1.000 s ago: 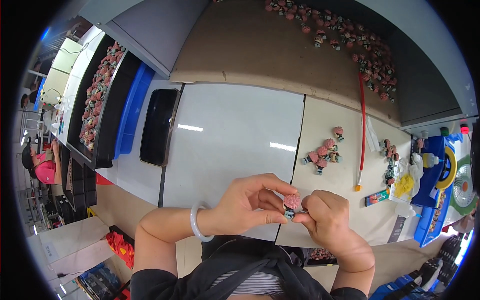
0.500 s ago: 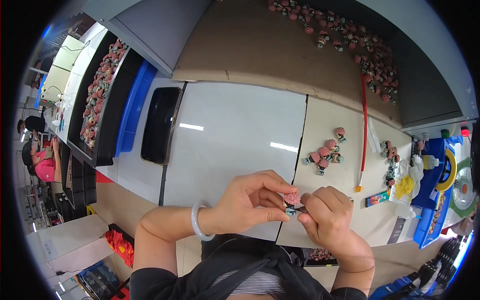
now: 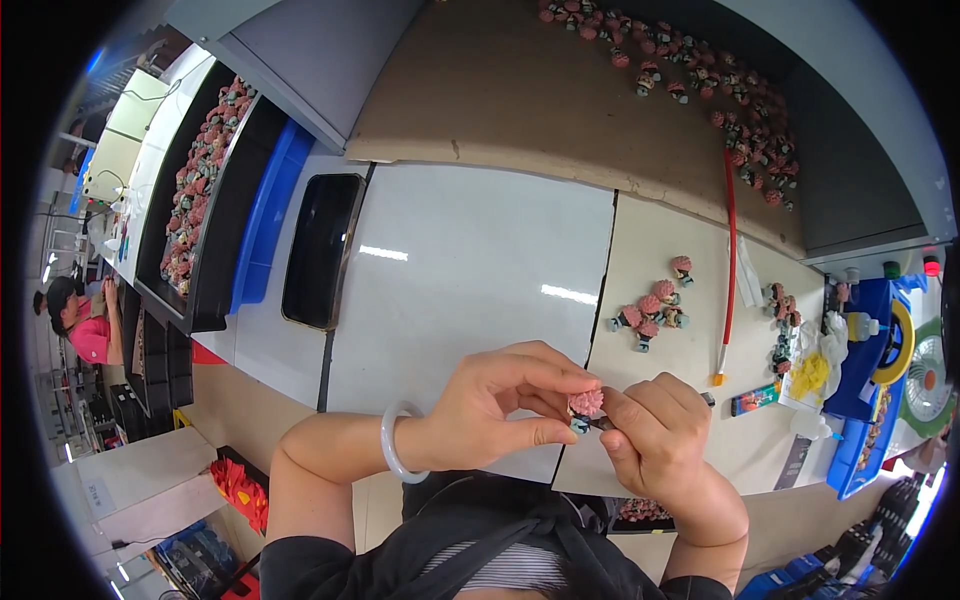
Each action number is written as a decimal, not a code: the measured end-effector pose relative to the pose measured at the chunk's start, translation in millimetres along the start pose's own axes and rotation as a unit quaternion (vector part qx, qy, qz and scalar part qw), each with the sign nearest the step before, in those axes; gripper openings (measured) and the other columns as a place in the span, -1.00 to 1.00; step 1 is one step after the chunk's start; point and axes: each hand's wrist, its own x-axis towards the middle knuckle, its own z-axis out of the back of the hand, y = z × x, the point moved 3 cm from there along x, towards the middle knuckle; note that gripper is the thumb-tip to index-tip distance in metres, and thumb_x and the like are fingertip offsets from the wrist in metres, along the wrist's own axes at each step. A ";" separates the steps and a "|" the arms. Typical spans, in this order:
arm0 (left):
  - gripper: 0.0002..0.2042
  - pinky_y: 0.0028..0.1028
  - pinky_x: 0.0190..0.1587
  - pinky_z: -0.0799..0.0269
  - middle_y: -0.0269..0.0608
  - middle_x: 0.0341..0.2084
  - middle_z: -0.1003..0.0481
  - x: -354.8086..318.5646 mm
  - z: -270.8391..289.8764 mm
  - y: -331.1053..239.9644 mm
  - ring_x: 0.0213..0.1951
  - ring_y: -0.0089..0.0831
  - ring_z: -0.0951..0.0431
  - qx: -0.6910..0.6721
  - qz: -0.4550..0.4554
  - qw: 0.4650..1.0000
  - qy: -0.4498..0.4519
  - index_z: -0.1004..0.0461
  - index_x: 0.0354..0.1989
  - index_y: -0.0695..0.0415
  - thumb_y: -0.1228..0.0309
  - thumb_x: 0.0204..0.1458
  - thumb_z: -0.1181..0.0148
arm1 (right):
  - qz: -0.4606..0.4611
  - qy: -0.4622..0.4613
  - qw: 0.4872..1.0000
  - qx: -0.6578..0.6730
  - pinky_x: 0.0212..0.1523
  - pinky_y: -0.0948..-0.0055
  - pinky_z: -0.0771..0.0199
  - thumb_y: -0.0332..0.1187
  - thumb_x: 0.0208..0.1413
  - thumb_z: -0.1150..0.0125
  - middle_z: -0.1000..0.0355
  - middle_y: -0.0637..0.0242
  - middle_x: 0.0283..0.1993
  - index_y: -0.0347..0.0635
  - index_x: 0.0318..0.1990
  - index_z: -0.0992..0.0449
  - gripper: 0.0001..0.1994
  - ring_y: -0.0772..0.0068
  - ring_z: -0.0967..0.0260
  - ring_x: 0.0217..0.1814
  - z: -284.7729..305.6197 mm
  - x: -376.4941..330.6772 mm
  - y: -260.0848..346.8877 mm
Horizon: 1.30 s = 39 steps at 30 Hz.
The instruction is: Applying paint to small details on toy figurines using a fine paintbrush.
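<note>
My left hand point(image 3: 505, 405), with a pale bangle on its wrist, pinches a small figurine point(image 3: 585, 403) with ridged pink hair and a pale blue-green lower part. Close against it on the right, my right hand point(image 3: 655, 430) is closed on a slim dark tool point(image 3: 601, 423). The tool's tip meets the figurine's side; most of its shaft is hidden in my fingers, so its exact kind does not show. Beyond my right hand lies a loose cluster of similar figurines point(image 3: 648, 312) on the table.
A phone point(image 3: 322, 250) lies left, beside a blue bin point(image 3: 270, 215) and a black tray point(image 3: 225, 240) of figurines. A red-handled brush point(image 3: 730, 260) lies right, near more figurines point(image 3: 780, 320). Many figurines point(image 3: 755, 130) sit on the brown shelf board point(image 3: 480, 100). A person point(image 3: 90, 335) works far left.
The figurine has turned slightly between my fingers, and my right hand has shifted a little to the right. Both hands keep their hold.
</note>
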 end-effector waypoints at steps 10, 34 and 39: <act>-0.60 -0.45 -0.13 -0.49 -0.10 -0.23 -0.38 -0.3 2.9 5.4 -0.18 -0.39 -0.46 -0.009 0.019 1.000 -0.010 -0.40 -0.13 0.25 0.73 -0.23 -0.21 | -0.024 -0.023 0.998 0.055 -0.55 0.43 -0.14 -0.26 -0.21 -0.24 -0.24 0.41 -0.60 -0.19 -0.36 -0.50 -0.75 0.37 -0.12 -0.57 -4.4 -0.8 -4.8; -0.64 -0.54 -0.41 -0.30 -0.23 -0.47 -0.29 2.3 0.9 11.3 -0.50 -0.50 -0.34 -0.085 0.177 0.976 0.098 -0.27 -0.16 0.26 0.16 0.15 0.20 | -0.057 -0.016 0.988 0.145 -0.61 0.44 -0.21 -0.36 0.04 -0.04 -0.30 0.25 -0.57 -0.25 -0.43 -0.34 -0.86 0.27 -0.24 -0.61 -2.1 -0.5 -8.8; -0.78 -0.62 -0.49 -0.30 -0.28 -0.45 -0.29 2.7 -8.8 4.1 -0.54 -0.57 -0.35 -0.057 0.165 0.982 0.074 -0.24 -0.13 0.24 0.38 0.12 0.08 | -0.015 -0.009 0.997 0.081 -0.61 0.40 -0.22 -0.37 -0.01 -0.08 -0.32 0.26 -0.58 -0.24 -0.42 -0.36 -0.87 0.25 -0.25 -0.62 5.7 0.0 -10.1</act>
